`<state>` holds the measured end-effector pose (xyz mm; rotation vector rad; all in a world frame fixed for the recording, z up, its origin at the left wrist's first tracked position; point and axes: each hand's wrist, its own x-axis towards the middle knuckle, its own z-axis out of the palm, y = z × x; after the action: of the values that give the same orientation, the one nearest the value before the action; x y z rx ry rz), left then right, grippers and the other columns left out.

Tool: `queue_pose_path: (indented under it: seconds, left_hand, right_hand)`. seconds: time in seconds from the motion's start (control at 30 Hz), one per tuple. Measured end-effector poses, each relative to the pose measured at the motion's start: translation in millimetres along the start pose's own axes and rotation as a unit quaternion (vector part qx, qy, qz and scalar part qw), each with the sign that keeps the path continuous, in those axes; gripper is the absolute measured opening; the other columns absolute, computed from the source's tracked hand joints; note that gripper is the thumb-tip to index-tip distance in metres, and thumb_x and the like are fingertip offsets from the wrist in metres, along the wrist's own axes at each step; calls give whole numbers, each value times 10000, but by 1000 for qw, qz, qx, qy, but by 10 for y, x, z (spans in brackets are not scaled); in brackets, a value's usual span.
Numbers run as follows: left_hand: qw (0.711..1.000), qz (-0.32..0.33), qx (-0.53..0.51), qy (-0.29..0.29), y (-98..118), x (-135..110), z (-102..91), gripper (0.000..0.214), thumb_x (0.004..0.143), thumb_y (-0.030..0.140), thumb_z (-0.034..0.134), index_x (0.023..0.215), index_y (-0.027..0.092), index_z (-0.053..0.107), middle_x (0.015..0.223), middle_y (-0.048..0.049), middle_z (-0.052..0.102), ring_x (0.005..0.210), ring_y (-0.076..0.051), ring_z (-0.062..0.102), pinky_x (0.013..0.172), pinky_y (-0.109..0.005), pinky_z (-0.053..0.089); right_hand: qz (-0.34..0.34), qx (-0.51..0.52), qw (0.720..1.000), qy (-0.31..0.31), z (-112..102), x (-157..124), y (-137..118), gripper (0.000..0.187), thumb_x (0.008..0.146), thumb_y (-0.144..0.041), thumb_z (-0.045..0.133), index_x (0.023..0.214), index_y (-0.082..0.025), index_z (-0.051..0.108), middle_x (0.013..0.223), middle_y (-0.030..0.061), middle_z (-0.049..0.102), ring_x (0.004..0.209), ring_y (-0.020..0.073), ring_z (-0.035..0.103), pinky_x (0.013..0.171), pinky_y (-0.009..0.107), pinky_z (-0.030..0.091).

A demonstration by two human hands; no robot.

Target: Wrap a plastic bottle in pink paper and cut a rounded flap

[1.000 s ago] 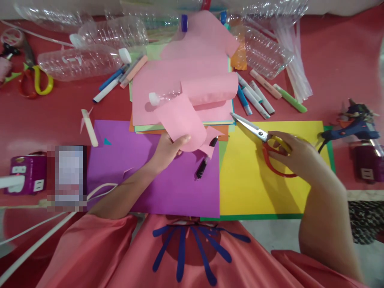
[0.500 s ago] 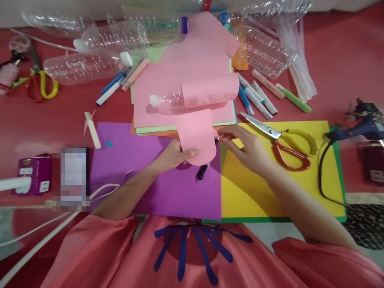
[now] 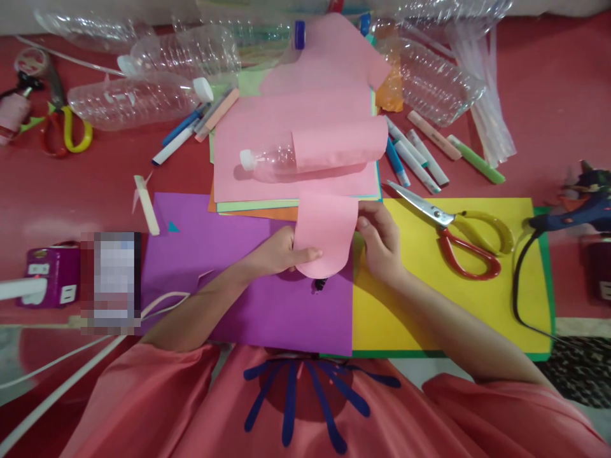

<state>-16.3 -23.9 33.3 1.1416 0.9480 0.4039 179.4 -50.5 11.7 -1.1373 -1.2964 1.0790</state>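
Observation:
Both hands hold a cut piece of pink paper with a rounded lower edge, above the purple sheet. My left hand pinches its left side, thumb on top. My right hand grips its right edge with curled fingers. A black marker lies partly hidden under the paper. Just beyond, a clear bottle wrapped in pink paper lies on a stack of coloured sheets. Red and yellow scissors rest on the yellow sheet, to the right of my right hand.
Empty plastic bottles lie along the back of the red table, with markers on both sides of the paper stack. A glue gun and its black cord sit at right. A purple power strip and another pair of scissors are at left.
My right hand let go of the scissors on the yellow sheet and came left to take the right edge of the pink piece. The pink piece has shifted right and nearer to me.

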Motion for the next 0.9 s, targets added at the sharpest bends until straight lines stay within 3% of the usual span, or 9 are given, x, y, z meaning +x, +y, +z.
queue_pose_path:
  seconds: [0.1,0.2,0.3,0.37,0.43,0.53,0.6,0.73,0.9]
  left_hand:
    - [1000,-6,11,12,-9,-1,-1,255,660,409,779,749,182,705,611,-28,653,567,-164,603,466,-237,447]
    - [1000,-15,25,7,-32,-5,1,271,657,425,798,710,185,682,542,-8,603,525,-159,578,432,-233,409]
    - [998,-35,51,-19,-53,-10,15,351,676,488,785,621,181,624,471,15,520,460,-129,500,396,-229,332]
    - [997,-32,65,-2,-66,-3,29,441,697,563,750,582,175,575,487,13,508,472,-116,472,410,-230,312]
    - [997,14,56,49,-82,21,38,479,698,621,730,667,167,578,605,-1,574,559,-119,512,473,-224,359]
    - [990,99,12,104,-120,76,33,532,724,657,699,948,199,547,794,3,626,705,-126,579,605,-222,439]
    - [985,125,-13,114,-149,108,25,531,759,615,692,1052,236,462,874,11,624,746,-111,595,657,-220,462]
    - [980,154,-38,122,-194,126,29,441,798,433,711,1022,267,370,1045,18,576,688,-39,564,670,-200,481]
    - [974,186,35,125,-197,96,47,274,824,316,670,963,241,447,952,34,542,693,-49,563,636,-189,472]
  right_hand:
    - [-1,1,1000,4,-50,20,36,178,930,-394,562,1079,-298,568,952,10,617,827,153,621,700,306,532]
    - [-16,-4,1000,-18,-90,48,73,247,883,-341,636,1119,-303,574,1020,18,633,894,168,635,759,335,536]
    - [-49,-28,998,-17,-93,67,102,130,863,-259,661,990,-283,649,946,4,660,856,154,627,781,329,518]
    - [-55,-22,998,0,-79,68,112,89,847,-200,660,896,-271,679,896,-10,671,848,140,625,776,307,506]
    - [-18,3,1000,24,-66,67,114,79,818,-184,670,846,-257,675,847,-22,670,793,129,622,716,281,500]
    - [52,22,997,46,-65,79,102,89,767,-265,711,821,-236,647,827,-17,663,741,134,617,637,268,488]
    - [71,2,996,44,-72,99,86,140,751,-317,724,793,-223,630,776,-15,641,700,133,595,605,266,470]
    - [84,-41,995,39,-69,131,53,157,769,-321,698,727,-214,590,642,-32,571,585,112,508,537,256,424]
    - [102,4,994,27,-12,90,56,227,752,-321,713,908,-244,566,723,-40,639,606,118,561,553,260,445]
